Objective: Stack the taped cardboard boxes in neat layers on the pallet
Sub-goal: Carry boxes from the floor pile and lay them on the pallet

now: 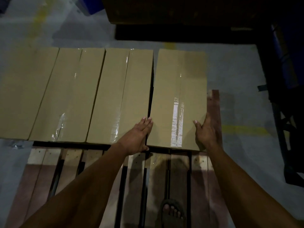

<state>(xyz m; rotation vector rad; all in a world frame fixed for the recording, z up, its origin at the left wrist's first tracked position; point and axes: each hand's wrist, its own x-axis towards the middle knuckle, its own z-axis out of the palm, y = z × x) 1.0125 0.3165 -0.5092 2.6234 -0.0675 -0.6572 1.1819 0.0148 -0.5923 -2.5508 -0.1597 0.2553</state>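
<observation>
Three long brown taped cardboard boxes sit tight together on our slatted wooden pallet. Our left hand lies flat, fingers straight, over the gap. Our right hand presses open-palmed against the side of the fourth brown cardboard box.

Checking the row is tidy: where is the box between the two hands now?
Head view: the box sits at the right end of the row on the pallet, a narrow gap from the next box on its left.

The scene was dim, darkest at the upper right. Glare shone on the tape of the right box. Edges bent outward; details looked soft.
</observation>
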